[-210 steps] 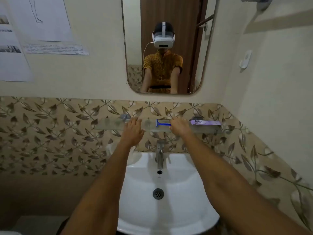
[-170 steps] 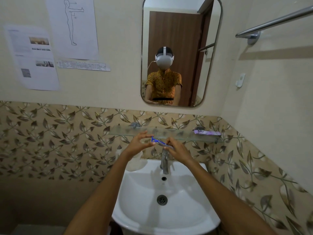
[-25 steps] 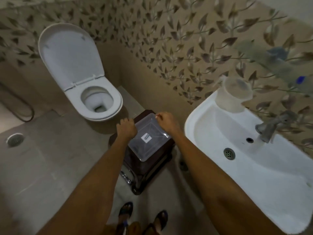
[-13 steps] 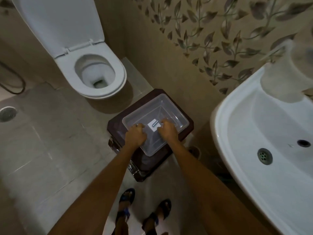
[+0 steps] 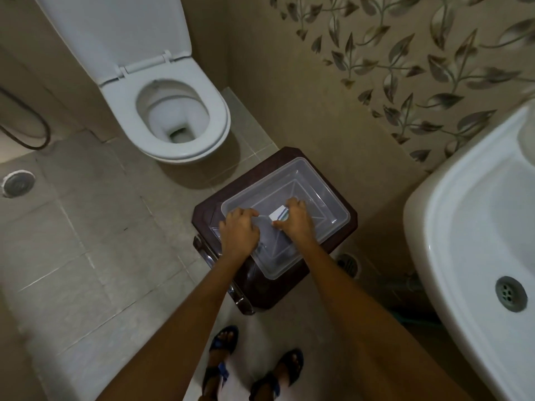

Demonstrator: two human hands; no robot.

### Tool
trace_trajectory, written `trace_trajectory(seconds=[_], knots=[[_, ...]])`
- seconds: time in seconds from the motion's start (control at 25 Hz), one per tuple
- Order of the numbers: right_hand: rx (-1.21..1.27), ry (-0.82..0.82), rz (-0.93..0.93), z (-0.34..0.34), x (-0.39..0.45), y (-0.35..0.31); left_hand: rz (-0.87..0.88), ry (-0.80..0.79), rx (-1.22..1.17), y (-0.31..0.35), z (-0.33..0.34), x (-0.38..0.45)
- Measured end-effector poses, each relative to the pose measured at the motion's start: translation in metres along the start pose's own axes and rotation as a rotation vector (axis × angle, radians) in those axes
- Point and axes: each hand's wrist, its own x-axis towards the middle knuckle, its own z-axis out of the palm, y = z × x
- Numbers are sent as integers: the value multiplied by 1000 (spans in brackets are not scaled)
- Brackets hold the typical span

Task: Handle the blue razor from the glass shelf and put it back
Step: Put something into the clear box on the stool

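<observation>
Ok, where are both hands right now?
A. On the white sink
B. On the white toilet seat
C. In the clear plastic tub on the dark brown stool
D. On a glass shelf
C: the left hand and right hand reach into the clear plastic tub, which sits on the dark brown stool.

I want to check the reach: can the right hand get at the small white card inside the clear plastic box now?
Probably yes. The right hand is already inside the open plastic box, right beside the white card, with nothing between them.
</observation>
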Motion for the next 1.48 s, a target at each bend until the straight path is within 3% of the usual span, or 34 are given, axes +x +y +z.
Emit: trace_trajectory(seconds=[0.2,0.28,0.44,0.56,1.0,1.16,1.48], knots=[[34,32,-17,2,7,5,4,-11,-42,0,6,10],[295,25,9,-2,1,7,-60,-41,-224,5,8,10],[797,-21,48,-6,-27,6,-377,-139,-797,29,-2,6],[945,29,47,-23,-47,2,-456,-205,-906,58,-17,4],[1162,213,9,-155,-113,-22,-215,-498,-974,158,-95,-29],[1251,356,18,-227,-139,-35,-57,-460,-936,222,-134,-43],[1032,656,-199,-373,-210,-25,387,-394,-803,353,-173,-92]])
